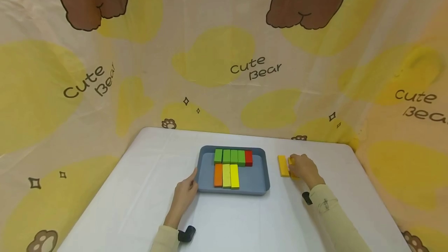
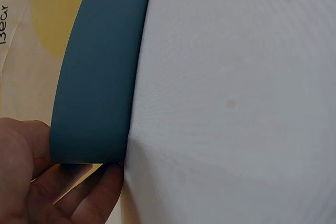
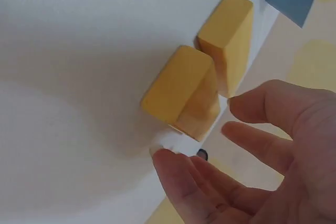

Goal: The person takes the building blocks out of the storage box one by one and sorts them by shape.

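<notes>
The right hand (image 1: 305, 169) hovers over two yellow blocks on the white table (image 1: 140, 189), just right of the tray; its fingers (image 3: 262, 145) are spread and slightly bent around the nearer yellow block (image 3: 181, 92) without closing on it (the right wrist view shows a gap between fingertips and wood). The second yellow block (image 1: 282, 165) lies just beside the first on the tray side, long and flat, with rounded edges and a plain painted face. The left hand (image 1: 185, 193) rests against the near left corner of the blue-grey tray (image 1: 259, 182), with straight fingers (image 2: 100, 192) touching the rim from outside rather than curling round it. Inside the tray a back row holds four green blocks (image 1: 230, 156) and a red block (image 1: 249, 158) side by side, and in front of them lie an orange block (image 1: 218, 175) and two yellow-green blocks (image 1: 230, 175), touching one another. Behind the table hangs a cloth backdrop (image 1: 224, 69) printed with bears.
</notes>
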{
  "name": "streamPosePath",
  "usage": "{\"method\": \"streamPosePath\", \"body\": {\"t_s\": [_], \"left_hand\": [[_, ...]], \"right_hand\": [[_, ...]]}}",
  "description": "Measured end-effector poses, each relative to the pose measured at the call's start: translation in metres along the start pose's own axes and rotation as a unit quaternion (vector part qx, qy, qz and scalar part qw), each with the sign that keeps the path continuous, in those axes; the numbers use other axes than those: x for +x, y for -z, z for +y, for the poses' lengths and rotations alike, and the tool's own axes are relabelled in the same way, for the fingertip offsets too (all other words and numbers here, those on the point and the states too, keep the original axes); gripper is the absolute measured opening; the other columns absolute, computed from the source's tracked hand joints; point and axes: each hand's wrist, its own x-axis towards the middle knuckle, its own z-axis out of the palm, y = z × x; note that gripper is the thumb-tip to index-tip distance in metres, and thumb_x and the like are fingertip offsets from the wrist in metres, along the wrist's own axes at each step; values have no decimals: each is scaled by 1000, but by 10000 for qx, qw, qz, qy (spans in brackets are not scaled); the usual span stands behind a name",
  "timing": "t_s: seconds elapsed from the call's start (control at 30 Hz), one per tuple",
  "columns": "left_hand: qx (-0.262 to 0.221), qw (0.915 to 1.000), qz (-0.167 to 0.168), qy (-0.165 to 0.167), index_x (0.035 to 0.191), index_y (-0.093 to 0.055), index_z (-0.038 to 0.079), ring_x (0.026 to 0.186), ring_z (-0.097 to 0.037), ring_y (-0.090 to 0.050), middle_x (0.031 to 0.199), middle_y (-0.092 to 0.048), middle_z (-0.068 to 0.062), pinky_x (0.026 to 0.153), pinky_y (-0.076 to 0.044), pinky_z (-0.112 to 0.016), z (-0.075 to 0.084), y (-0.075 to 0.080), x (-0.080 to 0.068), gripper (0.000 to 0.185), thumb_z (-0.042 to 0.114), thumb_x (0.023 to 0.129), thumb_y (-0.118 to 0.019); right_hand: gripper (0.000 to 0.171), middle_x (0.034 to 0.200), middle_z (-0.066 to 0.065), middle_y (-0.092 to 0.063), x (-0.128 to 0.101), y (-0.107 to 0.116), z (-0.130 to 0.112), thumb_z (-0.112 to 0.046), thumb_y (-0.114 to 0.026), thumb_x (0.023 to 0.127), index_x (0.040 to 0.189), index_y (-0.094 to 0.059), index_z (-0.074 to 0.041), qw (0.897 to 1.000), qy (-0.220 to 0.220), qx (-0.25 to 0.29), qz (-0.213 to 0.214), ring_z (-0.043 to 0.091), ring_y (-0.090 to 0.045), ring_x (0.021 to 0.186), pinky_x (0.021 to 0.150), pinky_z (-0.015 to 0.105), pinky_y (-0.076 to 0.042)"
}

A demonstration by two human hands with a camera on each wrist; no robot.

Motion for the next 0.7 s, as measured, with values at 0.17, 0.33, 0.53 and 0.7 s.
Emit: {"method": "streamPosePath", "body": {"t_s": [0.17,0.33,0.53,0.7], "left_hand": [[12,10000,-11,30,142,-50,6,48,-6,-28,54,-34,6,46,-29,-22,1,0,1,51,7,92,-53],[10,10000,11,-17,142,-50,6,48,-7,-27,54,-33,6,47,-29,-22,2,0,3,50,7,92,-53],[37,10000,-62,-18,143,-50,7,48,-7,-26,53,-32,7,47,-29,-22,1,-1,5,50,8,93,-53],[7,10000,-62,48,143,-49,7,48,-7,-27,53,-33,6,47,-30,-22,-1,-1,5,51,7,92,-53]], "right_hand": [[45,127,33,-54,-5,5,-7,-22,-59,94,134,-55,-2,9986,274,11,457,48,-55,110,92,59,-47],[41,120,32,-59,-11,6,-30,-18,-60,91,128,-61,-1,9909,734,-44,1124,49,-57,106,90,58,-48],[36,116,28,-62,-17,-1,-63,-15,-64,90,123,-65,-2,9807,1173,173,1554,45,-57,105,89,55,-49],[38,117,25,-62,-21,-10,-93,-17,-66,89,125,-65,-4,9817,1358,195,1323,39,-59,105,89,50,-52]]}}
